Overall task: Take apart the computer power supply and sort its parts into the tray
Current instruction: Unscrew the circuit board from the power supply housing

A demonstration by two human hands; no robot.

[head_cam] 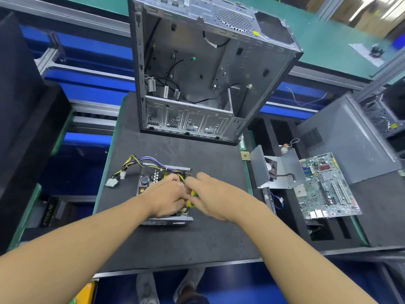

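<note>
The opened power supply [151, 183] lies on the dark foam mat [175, 238], its circuit board showing and its yellow, black and purple cable bundle [140, 163] trailing to the upper left with white plugs [111, 183]. My left hand [168, 198] rests curled on the board inside the metal case. My right hand [208, 194] grips a screwdriver with a yellow and green handle [192, 197] over the supply's right side. The screwdriver tip is hidden between the hands.
An empty computer case [197, 69] stands upright behind the mat. To the right, in a black foam tray [372, 216], lie a metal cover with a fan [274, 170], a green motherboard [326, 185] and a grey side panel [350, 139].
</note>
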